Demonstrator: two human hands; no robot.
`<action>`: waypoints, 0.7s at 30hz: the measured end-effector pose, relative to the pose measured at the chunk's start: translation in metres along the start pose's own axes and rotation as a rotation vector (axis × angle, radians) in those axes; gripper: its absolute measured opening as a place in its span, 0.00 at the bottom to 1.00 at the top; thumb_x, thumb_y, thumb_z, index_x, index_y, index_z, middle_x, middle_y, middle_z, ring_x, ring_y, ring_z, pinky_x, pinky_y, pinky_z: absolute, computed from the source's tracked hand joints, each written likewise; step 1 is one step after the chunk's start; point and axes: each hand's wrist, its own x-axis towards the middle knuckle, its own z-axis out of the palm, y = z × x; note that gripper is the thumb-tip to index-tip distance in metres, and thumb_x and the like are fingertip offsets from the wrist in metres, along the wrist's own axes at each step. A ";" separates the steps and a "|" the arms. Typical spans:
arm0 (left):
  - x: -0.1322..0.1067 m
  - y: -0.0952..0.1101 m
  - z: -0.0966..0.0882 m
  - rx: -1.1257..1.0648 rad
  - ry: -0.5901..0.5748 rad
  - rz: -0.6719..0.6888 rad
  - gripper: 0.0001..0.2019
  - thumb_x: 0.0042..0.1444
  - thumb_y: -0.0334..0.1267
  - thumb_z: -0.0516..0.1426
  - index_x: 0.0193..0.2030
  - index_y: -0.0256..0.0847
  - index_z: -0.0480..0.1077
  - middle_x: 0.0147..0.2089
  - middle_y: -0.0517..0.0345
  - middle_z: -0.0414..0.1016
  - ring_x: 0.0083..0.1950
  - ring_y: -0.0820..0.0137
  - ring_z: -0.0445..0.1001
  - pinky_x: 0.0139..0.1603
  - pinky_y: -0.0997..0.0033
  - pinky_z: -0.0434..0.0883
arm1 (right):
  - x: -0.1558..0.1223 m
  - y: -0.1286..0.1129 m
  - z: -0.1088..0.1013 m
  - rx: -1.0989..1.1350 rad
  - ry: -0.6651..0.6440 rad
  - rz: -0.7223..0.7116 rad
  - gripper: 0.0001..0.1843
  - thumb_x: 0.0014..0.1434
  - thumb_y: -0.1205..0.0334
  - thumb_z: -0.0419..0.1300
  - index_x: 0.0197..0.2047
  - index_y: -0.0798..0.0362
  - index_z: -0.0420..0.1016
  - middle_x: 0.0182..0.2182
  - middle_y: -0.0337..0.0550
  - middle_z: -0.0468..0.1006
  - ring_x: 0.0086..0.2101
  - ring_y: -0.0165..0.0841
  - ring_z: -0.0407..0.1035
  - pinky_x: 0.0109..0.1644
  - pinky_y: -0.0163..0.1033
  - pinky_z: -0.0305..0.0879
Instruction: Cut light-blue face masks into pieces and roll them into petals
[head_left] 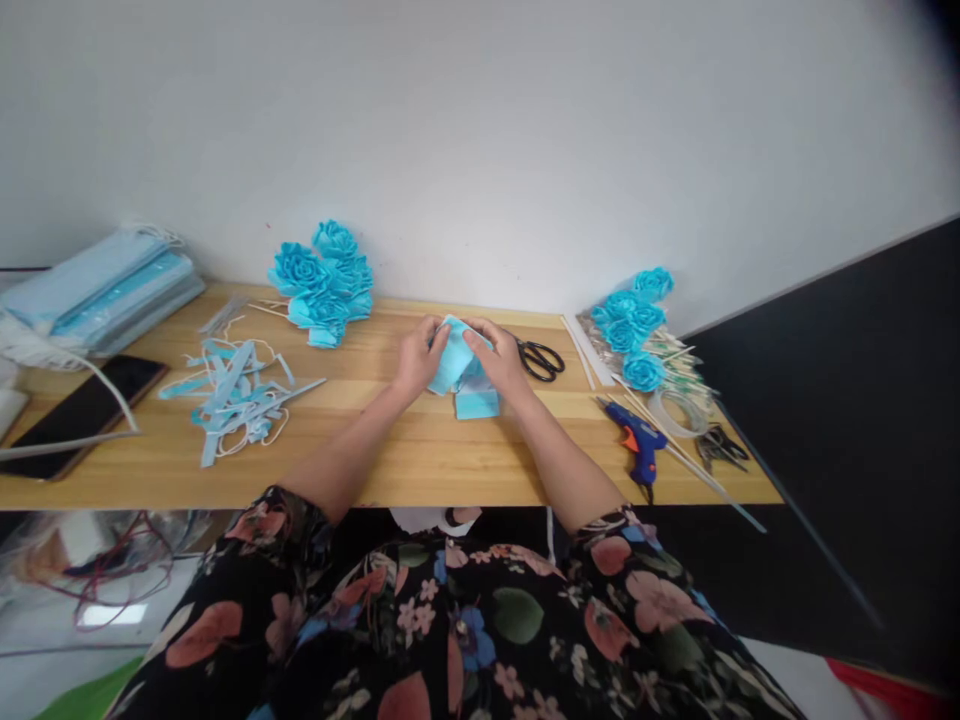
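Note:
Both hands meet at the middle of the wooden table (420, 450). My left hand (418, 356) and my right hand (501, 362) pinch a light blue piece of mask fabric (454, 362) between thumbs and fingers, folding or rolling it. More pieces of the same blue fabric (477, 402) lie on the table under my hands. Black scissors (540, 358) rest just right of my right hand.
Finished blue fabric roses (324, 282) lean on the wall at the left; more roses on sticks (634, 325) lie at the right. A blue glue gun (637, 442), wooden skewers (679, 450), cut strips and elastic (232, 395), a stack of masks (105, 290) and a phone (82, 415) surround them.

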 end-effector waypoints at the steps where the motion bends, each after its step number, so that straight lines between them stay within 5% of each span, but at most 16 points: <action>1: -0.001 0.000 0.001 -0.003 -0.030 0.008 0.08 0.61 0.42 0.54 0.34 0.40 0.68 0.30 0.59 0.72 0.32 0.71 0.69 0.35 0.72 0.62 | 0.000 0.000 0.001 -0.024 0.016 -0.003 0.18 0.60 0.47 0.59 0.42 0.52 0.78 0.39 0.42 0.82 0.41 0.35 0.74 0.48 0.39 0.67; 4: -0.001 -0.002 0.005 -0.089 -0.112 0.003 0.08 0.58 0.42 0.57 0.35 0.39 0.69 0.32 0.58 0.73 0.34 0.71 0.70 0.36 0.72 0.63 | -0.001 -0.001 0.000 -0.100 0.074 -0.039 0.13 0.60 0.52 0.59 0.35 0.52 0.77 0.31 0.39 0.79 0.34 0.33 0.72 0.42 0.38 0.66; 9: 0.002 -0.004 0.007 -0.370 -0.226 -0.130 0.14 0.50 0.46 0.63 0.38 0.37 0.70 0.35 0.57 0.74 0.36 0.71 0.72 0.38 0.73 0.67 | -0.001 -0.003 -0.004 -0.197 0.091 -0.176 0.09 0.61 0.56 0.59 0.34 0.51 0.77 0.32 0.39 0.80 0.35 0.33 0.71 0.46 0.40 0.64; 14: 0.000 0.003 0.005 -0.399 -0.328 -0.172 0.15 0.49 0.48 0.63 0.31 0.35 0.73 0.29 0.58 0.73 0.32 0.72 0.69 0.34 0.73 0.66 | -0.001 -0.003 -0.006 -0.242 0.099 -0.214 0.09 0.60 0.55 0.60 0.33 0.50 0.77 0.32 0.40 0.80 0.36 0.35 0.71 0.48 0.43 0.64; 18: 0.004 -0.001 0.001 -0.456 -0.105 -0.287 0.17 0.48 0.50 0.64 0.30 0.36 0.73 0.27 0.59 0.72 0.30 0.73 0.68 0.30 0.74 0.63 | 0.000 0.002 -0.003 -0.004 0.114 -0.035 0.17 0.61 0.47 0.58 0.45 0.49 0.77 0.36 0.41 0.80 0.38 0.34 0.73 0.46 0.41 0.68; 21: 0.012 -0.008 -0.003 -0.588 0.140 -0.387 0.20 0.48 0.53 0.64 0.32 0.36 0.71 0.27 0.60 0.72 0.29 0.73 0.69 0.30 0.75 0.64 | -0.001 0.005 0.003 0.144 -0.008 0.085 0.24 0.61 0.41 0.56 0.51 0.49 0.74 0.36 0.42 0.80 0.37 0.34 0.73 0.45 0.41 0.68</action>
